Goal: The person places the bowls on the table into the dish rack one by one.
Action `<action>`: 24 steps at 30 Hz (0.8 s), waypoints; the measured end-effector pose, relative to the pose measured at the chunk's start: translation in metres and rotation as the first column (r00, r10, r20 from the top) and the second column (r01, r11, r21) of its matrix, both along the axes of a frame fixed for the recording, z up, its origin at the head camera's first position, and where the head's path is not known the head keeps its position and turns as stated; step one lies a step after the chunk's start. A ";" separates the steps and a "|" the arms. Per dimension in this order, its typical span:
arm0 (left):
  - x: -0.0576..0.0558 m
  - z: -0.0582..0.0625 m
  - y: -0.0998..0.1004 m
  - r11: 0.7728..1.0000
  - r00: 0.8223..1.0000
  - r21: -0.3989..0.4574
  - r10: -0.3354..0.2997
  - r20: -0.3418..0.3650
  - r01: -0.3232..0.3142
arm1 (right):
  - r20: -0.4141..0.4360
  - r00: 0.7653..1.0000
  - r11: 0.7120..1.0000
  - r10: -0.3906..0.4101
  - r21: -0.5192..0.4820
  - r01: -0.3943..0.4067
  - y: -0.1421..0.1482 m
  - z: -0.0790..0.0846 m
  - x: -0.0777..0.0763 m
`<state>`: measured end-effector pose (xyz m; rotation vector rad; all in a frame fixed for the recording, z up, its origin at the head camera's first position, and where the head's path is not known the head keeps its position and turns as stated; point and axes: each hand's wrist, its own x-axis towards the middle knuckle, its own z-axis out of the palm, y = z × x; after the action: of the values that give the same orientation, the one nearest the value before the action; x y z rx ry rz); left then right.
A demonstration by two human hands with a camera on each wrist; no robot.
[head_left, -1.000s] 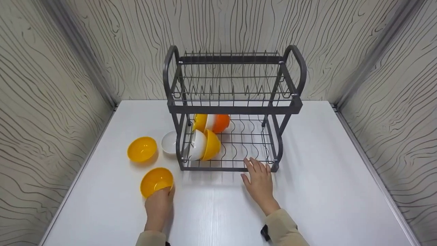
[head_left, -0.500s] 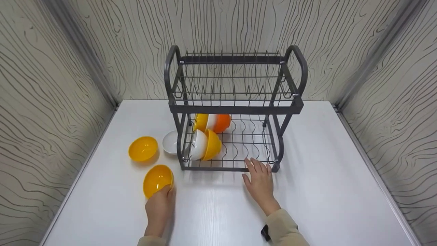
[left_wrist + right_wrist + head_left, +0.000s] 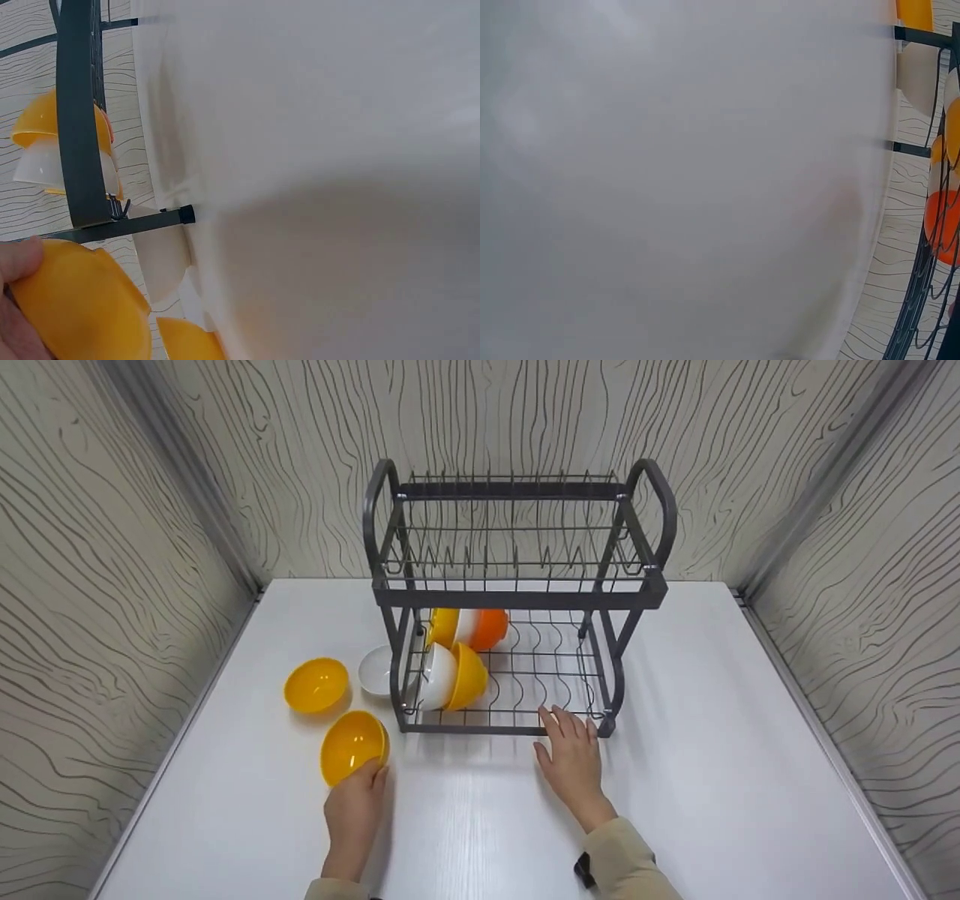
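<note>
My left hand pinches the near rim of a yellow bowl, thumb on the inside; the bowl is tilted with its hollow facing up and left. In the left wrist view the same yellow bowl shows its outside below the rack's edge. My right hand rests with spread fingers at the front rail of the black two-tier dish rack. On the rack's lower tier, at the left, a white bowl and a yellow bowl stand on edge in front.
Behind them stand a yellow bowl, a white bowl and an orange bowl. Left of the rack, another yellow bowl and a white bowl sit on the white table. Patterned panels enclose the table.
The left hand has raised and tilted the yellow bowl, moving it slightly forward and to the right. My right hand stays at the rack's front rail.
</note>
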<state>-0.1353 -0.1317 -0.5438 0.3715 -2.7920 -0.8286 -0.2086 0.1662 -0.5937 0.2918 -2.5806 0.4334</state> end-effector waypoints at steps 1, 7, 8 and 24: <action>0.001 0.000 0.001 1.000 1.000 0.001 0.001 -0.017 -0.001 | 0.011 1.000 1.000 0.000 0.001 0.000 0.000 0.000 0.000; 0.003 0.003 0.014 1.000 0.998 0.022 0.005 -0.067 -0.003 | 0.034 0.999 1.000 0.003 0.001 -0.003 0.000 0.000 0.000; 0.003 0.004 0.016 1.000 0.998 0.029 0.002 -0.064 0.000 | 0.032 0.999 1.000 0.005 -0.001 -0.005 0.000 0.001 0.000; 0.007 0.011 0.051 0.994 0.994 0.098 -0.039 -0.099 0.049 | 0.099 0.973 0.892 0.208 -0.428 -0.147 -0.007 0.031 0.018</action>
<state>-0.1286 -0.0805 -0.5331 0.2785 -2.6851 -0.9733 -0.1902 0.1597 -0.5623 0.3543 -2.5193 1.0939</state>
